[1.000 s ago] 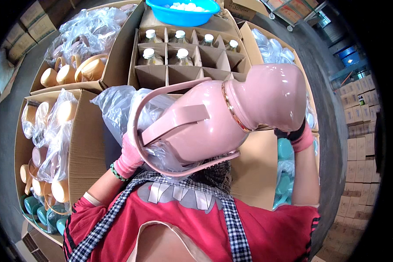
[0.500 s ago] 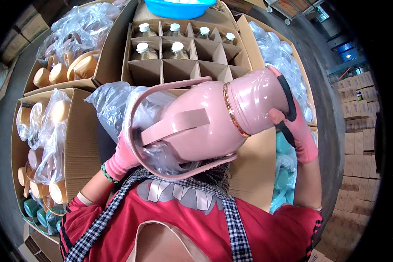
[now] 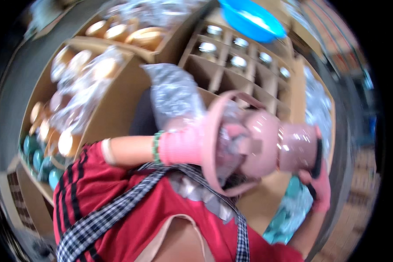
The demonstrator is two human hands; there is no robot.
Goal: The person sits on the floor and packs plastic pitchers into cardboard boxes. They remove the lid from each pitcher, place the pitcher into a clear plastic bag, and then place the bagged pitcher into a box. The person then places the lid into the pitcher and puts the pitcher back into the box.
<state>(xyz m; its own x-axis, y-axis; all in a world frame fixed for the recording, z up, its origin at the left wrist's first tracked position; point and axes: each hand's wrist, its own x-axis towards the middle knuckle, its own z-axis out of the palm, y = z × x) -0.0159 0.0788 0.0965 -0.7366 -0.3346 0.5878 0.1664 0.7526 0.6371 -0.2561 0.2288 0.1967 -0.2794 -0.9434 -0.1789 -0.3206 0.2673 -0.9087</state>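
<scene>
A pink thermos jug (image 3: pixel 262 144) lies on its side in front of my chest, its neck to the right. Its wide carrying handle (image 3: pixel 212 139) loops around its left end. My left hand (image 3: pixel 185 146), in a pink glove, reaches through that loop and grips the jug's lower end; blur smears its fingers. At the neck's rim my right hand (image 3: pixel 321 185), gloved in pink with dark fingers, wraps round the end. A clear plastic bag (image 3: pixel 174 94) hangs beyond my left wrist, and crumpled film shows by the jug's lower end.
A divided carton (image 3: pixel 205 72) holding capped bottles stands ahead, with a blue basin (image 3: pixel 253 19) behind it. Cartons at left hold bagged peach and teal parts (image 3: pixel 67 142). Bagged teal parts (image 3: pixel 288 214) lie at right, near another carton of clear-wrapped pieces (image 3: pixel 316 96).
The view has turned, so the surroundings appear tilted and blurred. The jug has shifted right and lower in view, held in both hands. My left forearm now reaches further across my chest.
</scene>
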